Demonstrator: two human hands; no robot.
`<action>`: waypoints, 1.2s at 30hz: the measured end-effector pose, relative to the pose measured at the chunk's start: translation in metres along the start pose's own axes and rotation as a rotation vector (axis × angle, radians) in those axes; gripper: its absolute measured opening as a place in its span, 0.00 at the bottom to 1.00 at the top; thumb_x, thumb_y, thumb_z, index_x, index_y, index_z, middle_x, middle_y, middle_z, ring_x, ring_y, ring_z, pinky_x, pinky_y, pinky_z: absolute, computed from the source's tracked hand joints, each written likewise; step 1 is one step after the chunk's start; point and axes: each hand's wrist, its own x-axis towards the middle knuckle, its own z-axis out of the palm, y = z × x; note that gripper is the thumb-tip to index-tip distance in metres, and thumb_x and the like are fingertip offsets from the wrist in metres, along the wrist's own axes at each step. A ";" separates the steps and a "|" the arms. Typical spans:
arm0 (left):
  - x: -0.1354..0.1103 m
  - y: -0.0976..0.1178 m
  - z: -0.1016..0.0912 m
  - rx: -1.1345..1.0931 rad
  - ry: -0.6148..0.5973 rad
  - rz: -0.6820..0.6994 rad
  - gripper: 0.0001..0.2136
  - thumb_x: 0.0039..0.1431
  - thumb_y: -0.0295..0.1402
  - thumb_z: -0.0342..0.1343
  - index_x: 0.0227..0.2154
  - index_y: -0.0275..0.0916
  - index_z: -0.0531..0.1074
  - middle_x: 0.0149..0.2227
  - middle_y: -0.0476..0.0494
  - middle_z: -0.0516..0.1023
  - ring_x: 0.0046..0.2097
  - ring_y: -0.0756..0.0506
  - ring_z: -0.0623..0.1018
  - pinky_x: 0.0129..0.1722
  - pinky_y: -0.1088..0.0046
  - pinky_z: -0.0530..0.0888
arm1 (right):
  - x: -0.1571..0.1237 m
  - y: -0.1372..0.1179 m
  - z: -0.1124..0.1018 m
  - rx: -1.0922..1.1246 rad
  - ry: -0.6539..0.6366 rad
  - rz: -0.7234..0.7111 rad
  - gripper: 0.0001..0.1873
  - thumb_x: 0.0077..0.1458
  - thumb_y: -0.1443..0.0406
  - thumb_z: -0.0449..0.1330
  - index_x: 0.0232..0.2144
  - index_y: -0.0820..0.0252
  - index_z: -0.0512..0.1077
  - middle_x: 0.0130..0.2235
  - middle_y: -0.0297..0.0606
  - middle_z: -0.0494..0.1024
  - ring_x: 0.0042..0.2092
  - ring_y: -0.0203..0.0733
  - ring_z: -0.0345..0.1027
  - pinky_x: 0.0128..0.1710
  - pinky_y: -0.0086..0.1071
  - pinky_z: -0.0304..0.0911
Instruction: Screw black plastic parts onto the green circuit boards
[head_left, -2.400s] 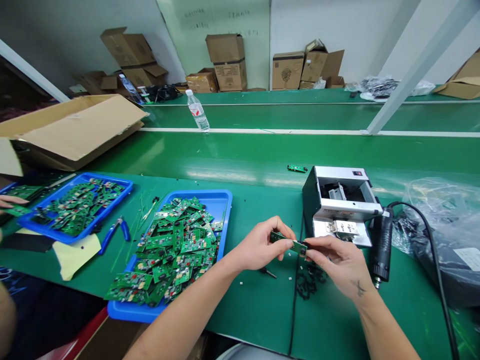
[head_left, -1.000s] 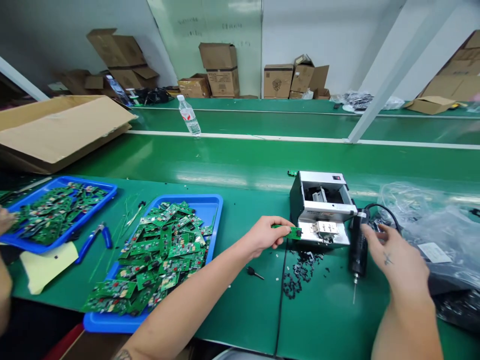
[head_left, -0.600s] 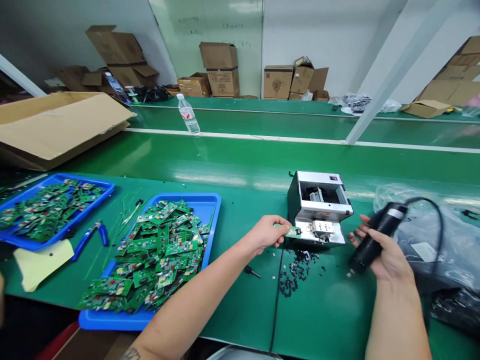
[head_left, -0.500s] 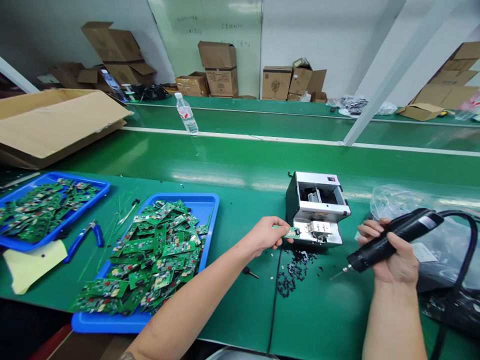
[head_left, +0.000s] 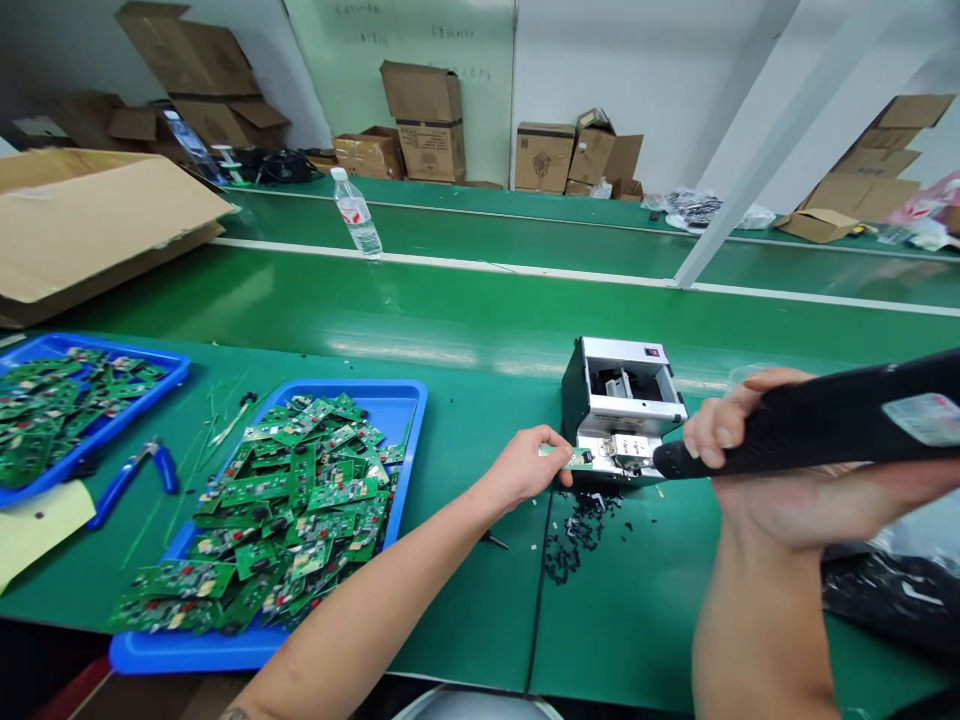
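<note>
Between thumb and fingers, my left hand [head_left: 534, 462] pinches a small green circuit board [head_left: 580, 459] at the front left of a silver and black screw feeder [head_left: 631, 415]. My right hand [head_left: 772, 480] is wrapped round a black electric screwdriver [head_left: 825, 420], held nearly level. Its nose is at the right side of the feeder's front metal block [head_left: 628, 448]; whether the tip touches a screw there cannot be made out. Small black pieces [head_left: 574, 545] lie scattered on the green mat below the feeder.
A blue tray [head_left: 420, 430] heaped with circuit boards stands left of my arm. Farther left are a second blue tray [head_left: 176, 375], blue-handled cutters [head_left: 124, 490] and a yellow sheet [head_left: 45, 525]. Behind stands a water bottle [head_left: 358, 217]. A dark cable crosses the mat below the feeder.
My right hand has raised the electric screwdriver and swung its nose left and up to the feeder's front block. My left hand still holds the board by the feeder. The view has shifted slightly.
</note>
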 end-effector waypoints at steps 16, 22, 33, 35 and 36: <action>0.003 -0.007 0.002 -0.010 -0.006 0.026 0.10 0.56 0.38 0.50 0.35 0.37 0.69 0.25 0.49 0.77 0.19 0.54 0.57 0.19 0.78 0.56 | 0.004 0.025 0.009 -0.076 -0.047 0.058 0.42 0.39 0.28 0.43 0.34 0.54 0.69 0.17 0.32 0.65 0.16 0.36 0.57 0.18 0.33 0.54; 0.001 -0.003 0.003 -0.010 -0.012 0.003 0.10 0.55 0.37 0.50 0.35 0.37 0.70 0.25 0.49 0.77 0.19 0.54 0.58 0.19 0.78 0.56 | 0.003 0.026 0.007 -0.030 -0.081 0.099 0.43 0.36 0.29 0.49 0.36 0.55 0.72 0.17 0.32 0.68 0.16 0.36 0.58 0.18 0.33 0.55; -0.003 0.005 0.003 0.033 0.000 0.014 0.12 0.55 0.38 0.50 0.36 0.36 0.71 0.26 0.48 0.78 0.19 0.55 0.60 0.19 0.79 0.58 | 0.025 0.012 0.024 0.171 -0.141 -0.077 0.46 0.40 0.29 0.44 0.34 0.58 0.78 0.16 0.35 0.69 0.14 0.39 0.60 0.12 0.33 0.53; -0.003 0.005 0.004 0.037 0.006 0.019 0.12 0.55 0.39 0.50 0.36 0.36 0.71 0.25 0.49 0.78 0.19 0.55 0.60 0.19 0.79 0.58 | 0.030 0.012 0.033 0.168 -0.129 -0.085 0.44 0.40 0.29 0.45 0.32 0.58 0.77 0.15 0.34 0.69 0.13 0.39 0.59 0.11 0.33 0.52; -0.003 0.006 0.004 0.042 0.009 0.022 0.12 0.55 0.39 0.50 0.35 0.36 0.71 0.25 0.49 0.77 0.19 0.55 0.60 0.19 0.79 0.58 | 0.032 0.013 0.037 0.169 -0.132 -0.083 0.43 0.40 0.29 0.45 0.31 0.58 0.77 0.15 0.34 0.69 0.13 0.38 0.59 0.12 0.33 0.52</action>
